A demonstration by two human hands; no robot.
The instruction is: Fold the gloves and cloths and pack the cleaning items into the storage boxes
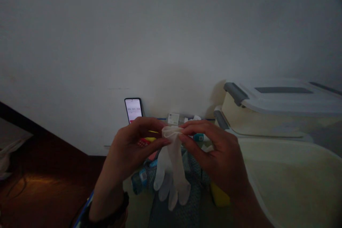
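Between my two hands hangs a whitish, see-through disposable glove, its fingers pointing down. My left hand pinches the glove's upper edge from the left, thumb below and fingers above. From the right, my right hand pinches the same edge the same way. The rim looks gathered or folded between the fingertips. Below the glove lies a dark grey-blue cloth. A bottle with a blue label is beside it, near my left wrist.
A phone showing a timer leans against the white wall. At right stand stacked lidded storage boxes and an open pale tub. A yellow block lies under my right hand. Dark brown floor shows at left.
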